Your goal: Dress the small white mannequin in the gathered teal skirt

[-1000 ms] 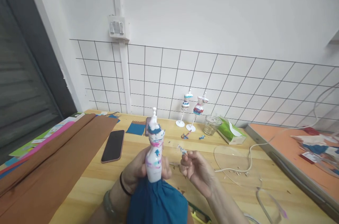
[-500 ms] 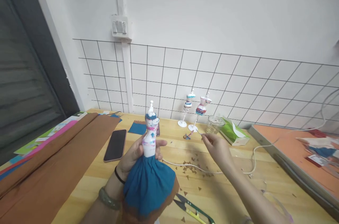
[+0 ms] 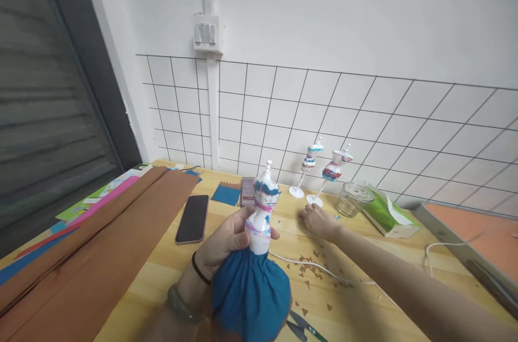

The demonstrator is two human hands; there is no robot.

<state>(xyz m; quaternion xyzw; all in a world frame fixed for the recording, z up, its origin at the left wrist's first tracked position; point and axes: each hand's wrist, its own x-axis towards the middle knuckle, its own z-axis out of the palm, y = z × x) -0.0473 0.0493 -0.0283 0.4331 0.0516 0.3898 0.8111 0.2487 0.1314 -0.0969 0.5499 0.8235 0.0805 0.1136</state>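
Note:
My left hand is closed around the waist of a small white dress form streaked with blue and pink. A gathered blue skirt with a brown hem hangs from it. On the tabletop, my right hand reaches down with its fingers curled, close to the bases of two more dress forms, a left one and a right one, both standing upright. Its fingertips are partly hidden, so I cannot see what lies under them. Thread snips lie right of the skirt, partly cut off by the frame.
Brown cloth covers the table's left side, beside a black phone. A blue swatch and another phone lie behind. A clear jar, green tissue pack, white cable and brown scraps are rightward.
My right hand has moved down onto the table, over the spot where a small coloured tangle lay. My left hand still holds the dress form. The view has swung left.

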